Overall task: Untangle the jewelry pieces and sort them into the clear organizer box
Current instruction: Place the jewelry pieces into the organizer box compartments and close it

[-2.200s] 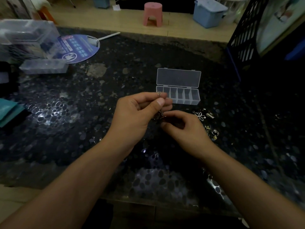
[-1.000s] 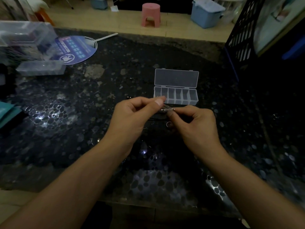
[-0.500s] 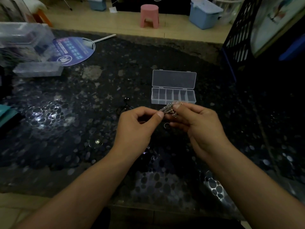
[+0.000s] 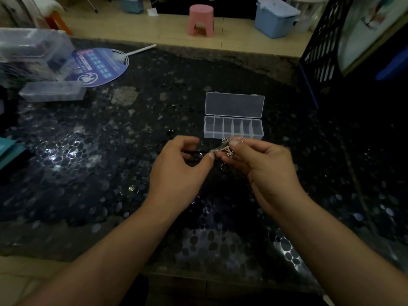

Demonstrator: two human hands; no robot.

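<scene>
While hands (image 4: 223,160) pinch jewelry (image 4: 225,147), organizer box (image 4: 233,129) open

The tabletop (image 4: 110,164) is black, mottled with pale grey pebble-like spots. The organizer box (image 4: 234,127) is clear and colourless. The jewelry tangle (image 4: 225,147) is silvery. The hand fan (image 4: 99,66) is blue with white print and a white handle. The stool (image 4: 201,19) is pink; the lidded bin (image 4: 276,16) is light blue.

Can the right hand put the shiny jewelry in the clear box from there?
Probably yes. The right hand pinches the jewelry just in front of the clear box, whose lid stands open. Nothing lies between them, though the left hand also pinches the tangle.
</scene>
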